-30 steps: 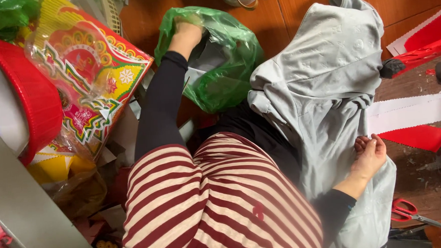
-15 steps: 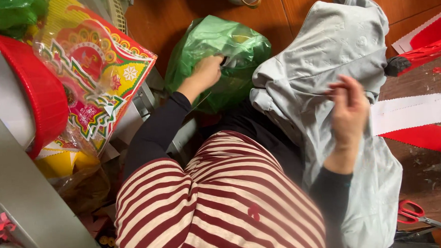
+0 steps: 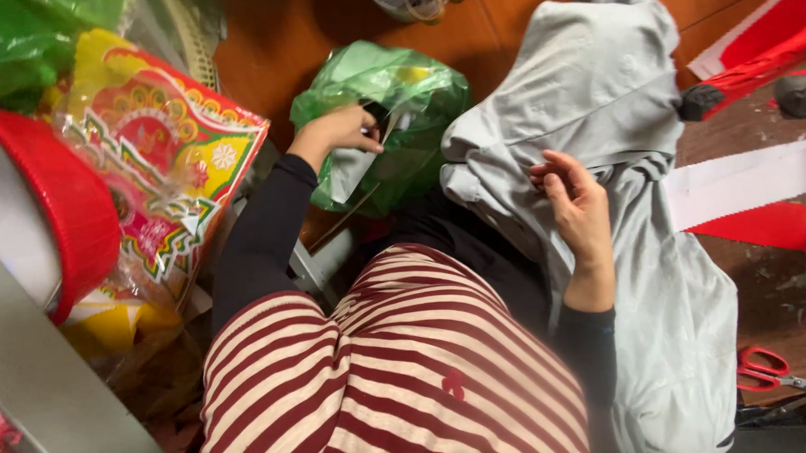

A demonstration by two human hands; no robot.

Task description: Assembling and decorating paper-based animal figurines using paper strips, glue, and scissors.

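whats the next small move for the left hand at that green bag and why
Probably draw the left hand back a little to lift the pale item clear of the green plastic bag. Its fingers are already at the bag's mouth, pinching something whitish; what it is I cannot tell. The right hand rests raised against the grey garment, holding nothing visible.

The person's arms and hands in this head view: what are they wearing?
Both arms are covered by long, close-fitting black sleeves that end at the wrists. The left hand and the right hand are bare, with no gloves; no ring, watch or bracelet shows. Over the body the person wears a garment with dark red and cream stripes and a small red mark on it.
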